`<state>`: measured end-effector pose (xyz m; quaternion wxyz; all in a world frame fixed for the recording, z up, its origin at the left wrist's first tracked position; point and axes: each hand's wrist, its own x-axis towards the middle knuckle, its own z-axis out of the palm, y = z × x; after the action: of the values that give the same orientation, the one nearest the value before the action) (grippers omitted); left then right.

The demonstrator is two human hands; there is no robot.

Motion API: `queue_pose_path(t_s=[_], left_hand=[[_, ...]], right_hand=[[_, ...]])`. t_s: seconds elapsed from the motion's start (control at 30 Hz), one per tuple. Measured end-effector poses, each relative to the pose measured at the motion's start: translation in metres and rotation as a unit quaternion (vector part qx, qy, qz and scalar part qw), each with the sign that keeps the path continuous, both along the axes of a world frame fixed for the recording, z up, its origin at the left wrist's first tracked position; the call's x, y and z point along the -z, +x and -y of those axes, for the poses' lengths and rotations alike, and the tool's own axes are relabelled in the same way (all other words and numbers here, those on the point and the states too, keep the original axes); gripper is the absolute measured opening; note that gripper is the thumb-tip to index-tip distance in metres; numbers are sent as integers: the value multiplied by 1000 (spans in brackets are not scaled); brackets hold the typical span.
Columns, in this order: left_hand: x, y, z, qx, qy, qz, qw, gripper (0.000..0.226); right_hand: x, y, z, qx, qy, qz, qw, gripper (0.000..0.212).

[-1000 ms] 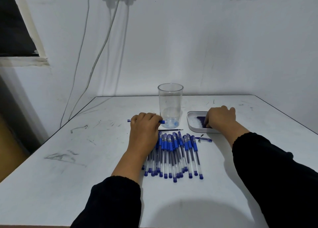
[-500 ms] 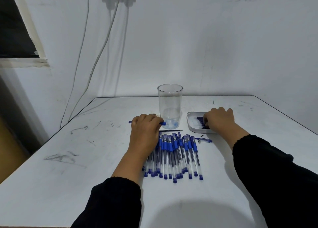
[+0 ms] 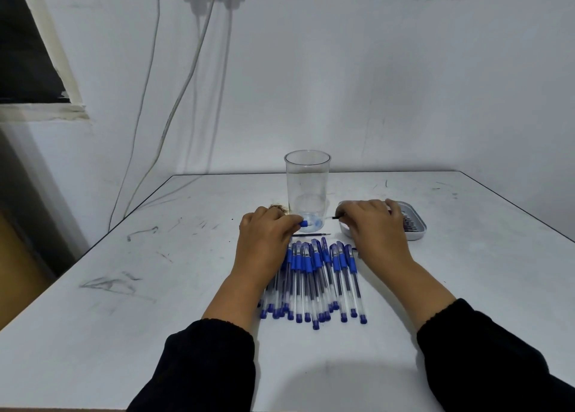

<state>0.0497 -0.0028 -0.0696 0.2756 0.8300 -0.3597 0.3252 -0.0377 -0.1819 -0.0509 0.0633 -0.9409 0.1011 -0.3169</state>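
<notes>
Several blue-capped pens (image 3: 314, 279) lie side by side on the white table (image 3: 155, 287) in front of me. My left hand (image 3: 267, 240) grips one pen, whose blue end (image 3: 304, 223) sticks out toward the clear plastic cup (image 3: 307, 187). My right hand (image 3: 376, 228) pinches a thin dark piece (image 3: 337, 217) just right of the cup, over the left end of a small white tray (image 3: 417, 228) holding dark small parts. A bare ink refill (image 3: 311, 234) lies between cup and pens.
The table's back edge meets a white wall with hanging cables (image 3: 186, 78). A dark window opening (image 3: 28, 53) is at the upper left. The table's left edge drops to the floor.
My right hand has left the tray and moved left toward the cup, now pinching a thin dark piece. My left hand has stayed in place with its pen.
</notes>
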Motion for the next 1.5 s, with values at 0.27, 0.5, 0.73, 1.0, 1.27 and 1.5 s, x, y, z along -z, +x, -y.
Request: queue_pose_path(t_s=[0.27, 0.5, 0.73, 1.0, 1.27, 1.5], left_hand=[[-1, -4, 1, 6, 6, -8, 1000, 17], [-1, -4, 1, 13, -2, -7, 1000, 17], [-1, -5, 0, 18, 0, -4, 1000, 18], [-1, -4, 1, 18, 8, -9, 1000, 17], [-1, -9, 4, 33, 18, -15, 999, 18], [-1, -5, 0, 18, -1, -18, 1000, 17]], right_hand=[[3, -2, -7, 1, -7, -35, 999, 19], [5, -4, -2, 7, 17, -17, 1000, 18], [5, -5, -1, 9, 40, -14, 999, 18], [4, -4, -4, -2, 40, -9, 999, 19], [9, -3, -12, -75, 48, 24, 996, 19], [1, -5, 8, -59, 127, -13, 990, 48]])
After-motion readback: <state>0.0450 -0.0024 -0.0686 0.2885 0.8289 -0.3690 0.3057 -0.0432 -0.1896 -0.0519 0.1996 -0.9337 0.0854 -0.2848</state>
